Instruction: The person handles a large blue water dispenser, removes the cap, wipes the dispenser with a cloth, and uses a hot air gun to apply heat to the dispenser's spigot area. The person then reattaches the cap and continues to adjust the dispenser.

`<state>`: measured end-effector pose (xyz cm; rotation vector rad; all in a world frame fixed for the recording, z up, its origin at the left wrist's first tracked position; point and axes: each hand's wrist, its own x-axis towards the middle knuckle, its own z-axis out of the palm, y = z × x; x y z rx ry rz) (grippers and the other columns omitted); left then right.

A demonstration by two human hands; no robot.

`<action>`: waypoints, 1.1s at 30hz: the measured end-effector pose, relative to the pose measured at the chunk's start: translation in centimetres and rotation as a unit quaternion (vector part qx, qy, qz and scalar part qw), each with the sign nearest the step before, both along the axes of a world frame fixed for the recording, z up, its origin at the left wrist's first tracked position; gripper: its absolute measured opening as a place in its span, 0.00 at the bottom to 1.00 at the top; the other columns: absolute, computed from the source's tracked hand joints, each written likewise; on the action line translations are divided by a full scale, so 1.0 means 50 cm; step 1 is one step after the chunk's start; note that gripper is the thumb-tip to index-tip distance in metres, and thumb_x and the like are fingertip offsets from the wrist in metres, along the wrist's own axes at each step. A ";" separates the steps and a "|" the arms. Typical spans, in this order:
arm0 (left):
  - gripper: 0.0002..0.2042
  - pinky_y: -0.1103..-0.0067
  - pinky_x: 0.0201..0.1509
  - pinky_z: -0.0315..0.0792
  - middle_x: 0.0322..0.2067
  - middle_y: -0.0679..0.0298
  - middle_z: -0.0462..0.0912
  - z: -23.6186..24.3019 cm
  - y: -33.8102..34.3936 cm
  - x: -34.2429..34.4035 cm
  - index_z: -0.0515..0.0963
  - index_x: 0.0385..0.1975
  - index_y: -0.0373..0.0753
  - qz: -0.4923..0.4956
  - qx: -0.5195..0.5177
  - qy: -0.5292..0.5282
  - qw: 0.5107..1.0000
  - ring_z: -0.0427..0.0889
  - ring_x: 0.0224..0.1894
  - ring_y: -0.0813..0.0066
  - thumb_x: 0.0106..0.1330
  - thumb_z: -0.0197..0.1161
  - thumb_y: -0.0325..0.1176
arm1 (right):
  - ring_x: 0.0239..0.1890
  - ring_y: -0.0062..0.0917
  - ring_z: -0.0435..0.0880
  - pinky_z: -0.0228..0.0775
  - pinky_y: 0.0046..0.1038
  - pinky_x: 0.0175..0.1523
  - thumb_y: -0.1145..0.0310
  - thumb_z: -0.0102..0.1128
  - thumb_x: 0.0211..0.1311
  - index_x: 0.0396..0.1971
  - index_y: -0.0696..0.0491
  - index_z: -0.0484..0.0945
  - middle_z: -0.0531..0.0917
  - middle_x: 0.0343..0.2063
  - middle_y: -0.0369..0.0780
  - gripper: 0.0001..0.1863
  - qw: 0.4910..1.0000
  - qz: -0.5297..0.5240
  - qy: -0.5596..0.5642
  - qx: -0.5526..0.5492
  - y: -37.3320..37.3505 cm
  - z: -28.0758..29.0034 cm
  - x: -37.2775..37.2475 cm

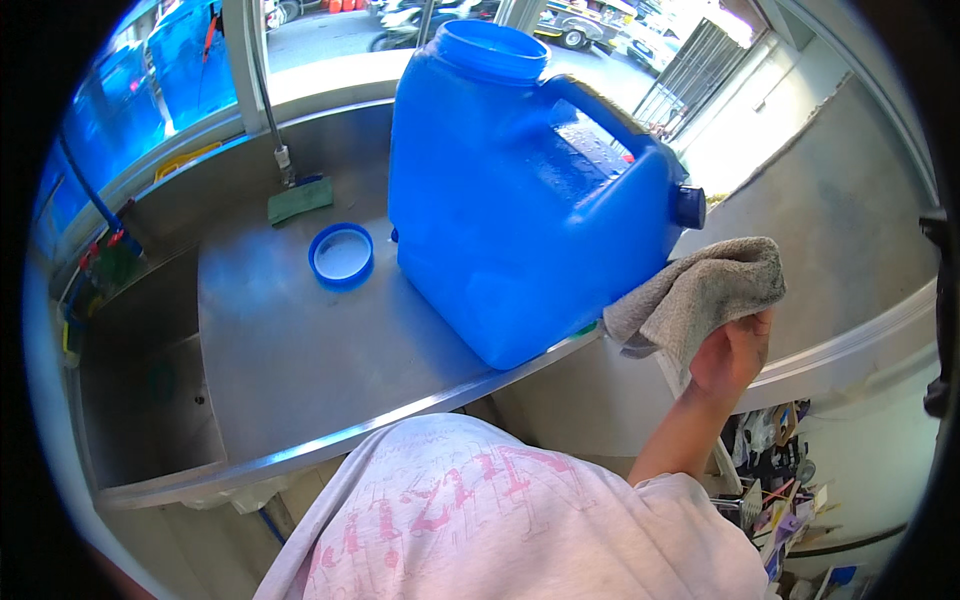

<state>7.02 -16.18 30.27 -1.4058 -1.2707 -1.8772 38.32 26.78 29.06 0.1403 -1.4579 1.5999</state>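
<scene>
A large blue plastic jerrycan (500, 220) stands upright on the steel counter, its wide mouth uncapped and a dark blue spout cap (690, 207) on its right side. My right hand (735, 355) grips a folded grey cloth (705, 290) beside the lower right of the jerrycan; whether the cloth touches it I cannot tell. The blue screw lid (341, 255) lies on the counter to the left of the jerrycan. Only a sliver of my left arm shows at the lower left rim, and that hand is out of the picture.
The steel counter (290, 340) has a sink basin (150, 390) at its left end. A green scouring pad (300, 200) lies by the back wall. Another grey surface (830, 240) stretches to the right, with cluttered shelves (785, 500) below. Windows behind face a street with vehicles.
</scene>
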 end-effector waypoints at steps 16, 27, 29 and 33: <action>0.28 0.74 0.59 0.73 0.53 0.55 0.80 0.007 0.029 0.014 0.77 0.53 0.34 -0.013 0.036 0.023 0.999 0.79 0.54 0.66 0.60 0.71 0.50 | 0.43 0.34 0.80 0.73 0.33 0.46 0.64 0.79 0.49 0.38 0.53 0.87 0.79 0.38 0.41 0.17 0.764 -0.386 -0.124 0.501 0.050 0.087 -0.135; 0.28 0.75 0.62 0.71 0.54 0.55 0.80 0.039 0.029 0.030 0.77 0.54 0.34 -0.042 0.077 0.054 0.995 0.78 0.56 0.68 0.60 0.71 0.48 | 0.29 0.45 0.85 0.75 0.42 0.32 0.52 0.46 0.74 0.30 0.54 0.77 0.83 0.23 0.48 0.21 0.675 -0.469 -0.391 0.415 0.035 0.130 -0.159; 0.28 0.75 0.62 0.71 0.54 0.55 0.79 0.047 0.026 0.037 0.77 0.54 0.34 -0.049 0.088 0.063 0.993 0.77 0.57 0.68 0.60 0.71 0.48 | 0.30 0.45 0.85 0.76 0.41 0.35 0.51 0.47 0.73 0.31 0.56 0.79 0.84 0.25 0.49 0.23 0.687 -0.466 -0.404 0.385 0.041 0.147 -0.164; 0.28 0.75 0.63 0.70 0.55 0.56 0.79 0.073 0.014 0.052 0.76 0.54 0.34 -0.063 0.104 0.082 0.989 0.77 0.57 0.68 0.60 0.71 0.47 | 0.32 0.45 0.85 0.75 0.39 0.40 0.51 0.49 0.72 0.32 0.56 0.83 0.84 0.27 0.51 0.24 0.746 -0.412 -0.428 0.302 0.067 0.166 -0.168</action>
